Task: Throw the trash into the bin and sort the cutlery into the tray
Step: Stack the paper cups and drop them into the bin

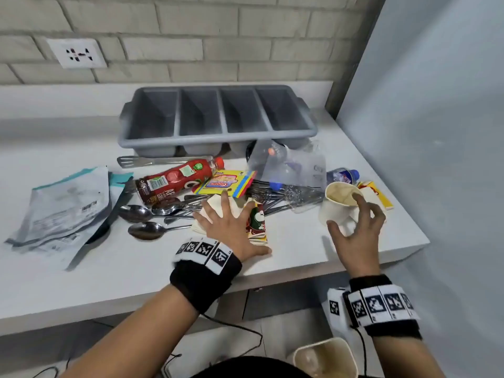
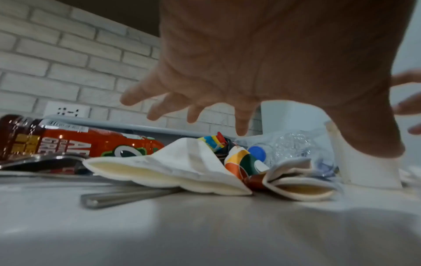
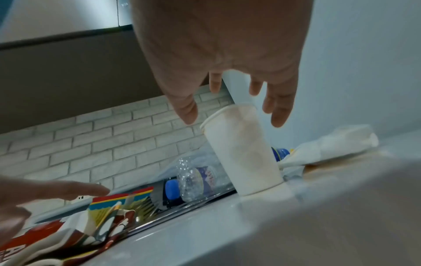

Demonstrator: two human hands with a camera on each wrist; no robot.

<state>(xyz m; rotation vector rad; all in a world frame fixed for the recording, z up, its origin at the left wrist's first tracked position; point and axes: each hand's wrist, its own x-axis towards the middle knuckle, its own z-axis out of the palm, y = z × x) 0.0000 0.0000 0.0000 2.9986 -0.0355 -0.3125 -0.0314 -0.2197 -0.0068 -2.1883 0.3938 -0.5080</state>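
Observation:
My left hand (image 1: pixel 230 227) hovers spread and open just above two flattened white paper cups (image 2: pixel 170 169) and a crushed patterned cup (image 1: pixel 257 219) near the counter's front. In the left wrist view the palm (image 2: pixel 250 72) is clear of them. My right hand (image 1: pixel 357 230) is open, its fingers loosely arched around an upright, stained white paper cup (image 1: pixel 336 205) (image 3: pixel 243 153) without touching it. Spoons (image 1: pixel 141 214) and a pile of forks (image 1: pixel 275 193) lie under the trash. The grey four-compartment tray (image 1: pixel 218 132) stands at the back. A cream bin (image 1: pixel 324 358) sits below the counter edge.
A red juice bottle (image 1: pixel 177 181), a yellow snack wrapper (image 1: pixel 226 184), a crushed clear bottle (image 1: pixel 289 165) and a small blue-capped bottle (image 1: pixel 342 174) lie amid the cutlery. Grey pouches (image 1: pixel 65 211) and a dark-handled knife (image 1: pixel 109 219) are at left, a spatula (image 1: pixel 141 160) before the tray. A wall closes the right.

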